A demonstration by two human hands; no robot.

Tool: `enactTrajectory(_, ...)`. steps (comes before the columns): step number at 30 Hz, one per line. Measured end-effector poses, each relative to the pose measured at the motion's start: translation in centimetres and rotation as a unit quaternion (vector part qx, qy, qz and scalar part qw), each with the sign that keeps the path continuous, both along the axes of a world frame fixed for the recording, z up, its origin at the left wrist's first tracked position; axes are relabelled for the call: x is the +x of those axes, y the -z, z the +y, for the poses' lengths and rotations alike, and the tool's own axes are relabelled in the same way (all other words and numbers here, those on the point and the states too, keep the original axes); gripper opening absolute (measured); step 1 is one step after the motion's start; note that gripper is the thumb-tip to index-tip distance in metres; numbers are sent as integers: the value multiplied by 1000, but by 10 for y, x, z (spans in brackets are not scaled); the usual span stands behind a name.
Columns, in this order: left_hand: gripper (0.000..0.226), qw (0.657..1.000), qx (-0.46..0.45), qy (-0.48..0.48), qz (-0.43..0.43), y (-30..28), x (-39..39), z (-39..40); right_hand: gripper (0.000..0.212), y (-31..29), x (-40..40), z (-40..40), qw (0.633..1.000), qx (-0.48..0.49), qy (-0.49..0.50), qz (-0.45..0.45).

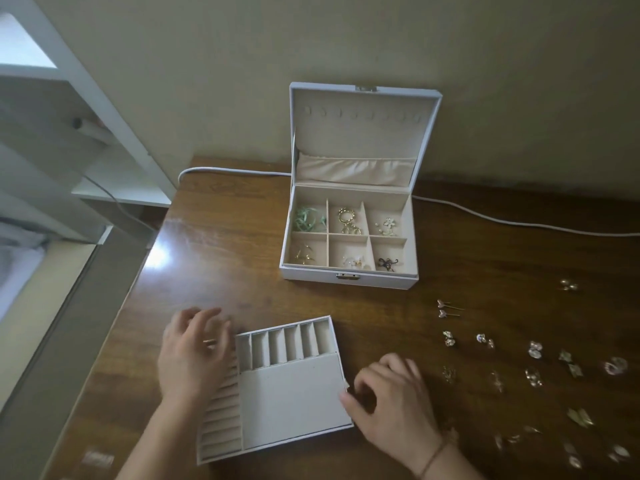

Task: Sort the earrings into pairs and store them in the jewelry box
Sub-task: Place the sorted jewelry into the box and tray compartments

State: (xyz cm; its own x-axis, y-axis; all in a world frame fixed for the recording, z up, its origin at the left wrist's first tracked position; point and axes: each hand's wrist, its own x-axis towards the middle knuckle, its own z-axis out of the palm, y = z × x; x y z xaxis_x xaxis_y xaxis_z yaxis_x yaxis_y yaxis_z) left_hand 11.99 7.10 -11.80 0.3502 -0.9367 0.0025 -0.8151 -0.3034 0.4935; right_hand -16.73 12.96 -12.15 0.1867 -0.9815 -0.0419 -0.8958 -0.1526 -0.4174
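Hands flank the tray: the left hand hovers with loose, spread fingers over the tray's left edge, holding nothing, while the right hand curls its fingertips at the tray's right edge, though whether it grips the edge I cannot tell. Beyond the tray the box stands open, its six compartments each holding earrings, probably why the tray is lifted out. Right of the tray, loose earrings lie in small groups, seemingly paired for storing.

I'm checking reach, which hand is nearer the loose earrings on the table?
Right. The right hand sits beside the loose earrings; the left hand is across the removable tray, farther away.
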Motion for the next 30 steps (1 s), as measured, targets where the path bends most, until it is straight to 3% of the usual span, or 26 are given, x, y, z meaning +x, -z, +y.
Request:
enactTrajectory(3, 14, 997, 38, -45, 41, 2, 6, 21, 25, 5, 4, 4, 1000, -10, -1, 13)
enactTrajectory(7, 8, 995, -2, -66, 80, 10, -1, 23, 21, 4, 3, 4, 999, -24, 3, 29)
enactTrajectory(14, 11, 987, -48, -35, 150, 17, -56, -7, 16, -1, -37, -4, 989, -8, 147, 16)
enactTrajectory(18, 10, 979, -63, -22, 191, 16, -89, -20, 22, -6, -59, -9, 984, -2, 178, 26)
enactTrajectory(21, 18, 976, -74, 29, 201, 15, -100, -21, 20, -13, -74, -5, 980, -9, 189, 55)
enactTrajectory(23, 32, 973, -95, 129, 166, 12, -103, -14, 13, -24, -76, -3, 976, -38, 207, 60)
enactTrajectory(25, 53, 943, -141, 273, 130, 8, -107, -3, 9, -41, -67, -5, 971, -83, 224, 17)
enactTrajectory(27, 63, 889, -200, 369, 180, -5, -114, 6, 8, -64, -48, -8, 960, -154, 211, -98)
enactTrajectory(30, 60, 837, -328, 324, 295, -51, -120, -3, 33, -95, -4, -7, 931, -90, 107, -337)
